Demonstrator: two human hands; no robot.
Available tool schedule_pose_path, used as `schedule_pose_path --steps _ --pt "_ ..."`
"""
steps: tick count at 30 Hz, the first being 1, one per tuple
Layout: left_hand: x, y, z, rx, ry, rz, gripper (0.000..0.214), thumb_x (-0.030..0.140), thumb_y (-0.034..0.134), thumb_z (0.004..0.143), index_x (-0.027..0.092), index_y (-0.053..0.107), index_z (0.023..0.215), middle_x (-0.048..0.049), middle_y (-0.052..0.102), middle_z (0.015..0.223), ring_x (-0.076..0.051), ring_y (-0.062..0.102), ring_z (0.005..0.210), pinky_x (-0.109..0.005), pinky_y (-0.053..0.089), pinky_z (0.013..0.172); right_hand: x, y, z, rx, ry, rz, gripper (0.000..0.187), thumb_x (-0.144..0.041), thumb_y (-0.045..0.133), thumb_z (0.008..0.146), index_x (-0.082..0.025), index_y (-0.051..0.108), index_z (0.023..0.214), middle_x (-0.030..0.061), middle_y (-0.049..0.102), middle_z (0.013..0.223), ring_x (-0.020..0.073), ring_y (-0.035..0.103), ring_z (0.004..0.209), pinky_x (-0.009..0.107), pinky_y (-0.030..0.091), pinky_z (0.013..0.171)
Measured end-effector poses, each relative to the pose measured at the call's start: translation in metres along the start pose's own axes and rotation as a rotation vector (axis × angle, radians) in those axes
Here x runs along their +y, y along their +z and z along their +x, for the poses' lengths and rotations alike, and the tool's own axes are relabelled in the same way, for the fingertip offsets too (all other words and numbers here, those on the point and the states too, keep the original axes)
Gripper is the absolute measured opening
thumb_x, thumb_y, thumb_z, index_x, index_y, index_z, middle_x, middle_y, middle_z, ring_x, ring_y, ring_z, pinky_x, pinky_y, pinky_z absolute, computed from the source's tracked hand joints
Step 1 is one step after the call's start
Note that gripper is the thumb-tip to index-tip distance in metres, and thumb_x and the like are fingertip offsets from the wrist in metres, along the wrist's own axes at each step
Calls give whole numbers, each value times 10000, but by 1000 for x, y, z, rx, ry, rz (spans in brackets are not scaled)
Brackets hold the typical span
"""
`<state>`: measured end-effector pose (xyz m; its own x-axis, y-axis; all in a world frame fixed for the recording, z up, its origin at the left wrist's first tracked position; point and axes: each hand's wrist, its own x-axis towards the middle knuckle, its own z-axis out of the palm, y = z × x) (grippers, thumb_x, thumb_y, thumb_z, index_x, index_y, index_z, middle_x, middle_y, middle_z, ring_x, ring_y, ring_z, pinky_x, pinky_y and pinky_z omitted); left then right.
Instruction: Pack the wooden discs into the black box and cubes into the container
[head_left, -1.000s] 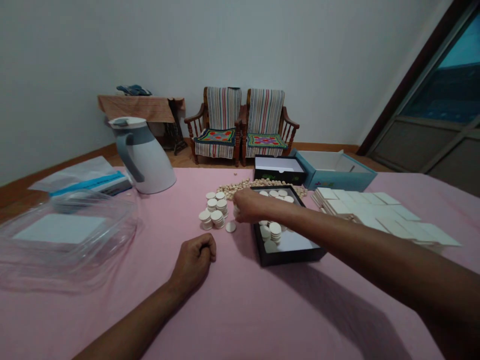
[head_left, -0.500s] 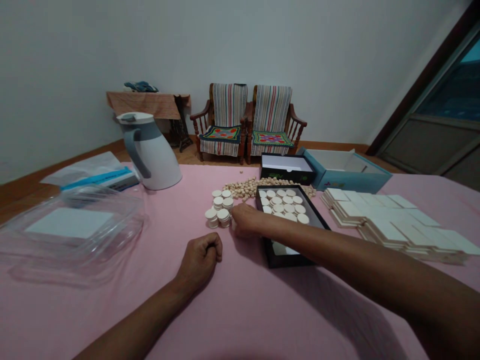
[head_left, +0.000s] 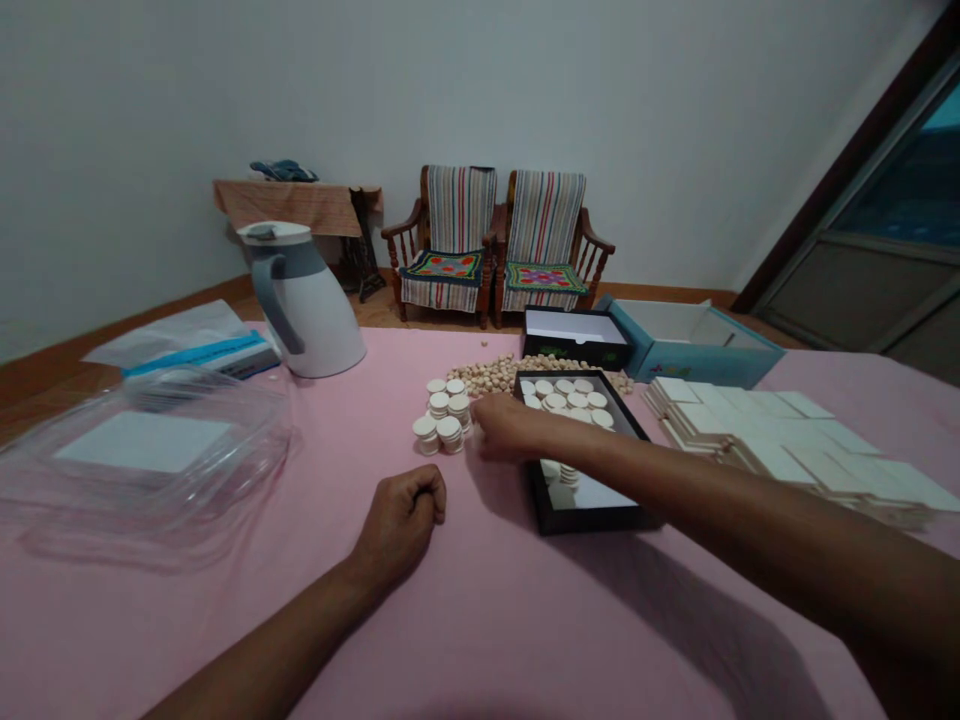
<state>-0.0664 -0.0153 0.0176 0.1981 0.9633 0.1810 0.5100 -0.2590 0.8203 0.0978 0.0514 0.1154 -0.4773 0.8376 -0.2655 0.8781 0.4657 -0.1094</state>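
White round discs (head_left: 450,427) stand in short stacks on the pink cloth, left of a shallow black box (head_left: 652,515). More stacks of the same discs (head_left: 555,401) fill the far part of that box, and another stack (head_left: 568,476) shows nearer its front. My right hand (head_left: 506,428) is closed at the right side of the loose stacks, its forearm crossing over the box. Whatever its fingers hold is hidden. In front of the stacks, my left hand (head_left: 401,515) rests on the cloth as a loose fist, with nothing visible in it.
Behind the stacks spreads a pile of small wooden beads (head_left: 499,374). A second black box (head_left: 574,345) and a blue box (head_left: 697,350) stand at the back. Square wooden tiles (head_left: 787,440) lie right. A white jug (head_left: 315,320) and clear plastic trays (head_left: 259,430) are left.
My right hand has drawn slightly right, away from the disc stacks, and its forearm has shifted, baring a stack near the box's front. My left hand stays put.
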Motion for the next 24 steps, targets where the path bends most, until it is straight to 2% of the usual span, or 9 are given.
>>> schedule_pose_path --steps 4,7,13,18,24 --pt "0 0 0 -4 -6 11 186 109 345 594 185 503 533 18 531 513 -114 482 500 -215 362 532 19 -34 -39 52 74 -57 299 -131 586 740 -70 679 1017 183 701 1005 259 656 946 282 496 729" --pt "1 0 1 -2 1 45 186 121 345 601 186 504 531 17 531 514 -120 481 505 -222 358 532 41 -39 -68 37 161 -110 310 -143 621 721 -85 679 1020 176 697 983 271 653 932 297 484 725" --pt "0 2 3 -3 17 72 181 133 349 618 188 506 545 17 545 531 -127 497 525 -229 369 549 76 -11 -100 -49 258 -120 270 -147 583 735 -66 685 971 196 696 952 262 660 900 300 474 709" --pt "-2 4 3 1 8 73 175 136 349 621 189 503 555 19 539 534 -126 489 520 -230 360 537 77 5 -101 -106 332 -62 310 -110 543 711 -42 692 974 214 697 943 247 670 863 270 475 650" --pt "-2 3 2 0 4 95 173 148 350 626 190 502 556 19 534 534 -131 492 530 -238 365 554 79 20 -94 -103 346 -40 406 -141 586 674 -64 691 1059 206 697 990 258 670 916 282 506 704"
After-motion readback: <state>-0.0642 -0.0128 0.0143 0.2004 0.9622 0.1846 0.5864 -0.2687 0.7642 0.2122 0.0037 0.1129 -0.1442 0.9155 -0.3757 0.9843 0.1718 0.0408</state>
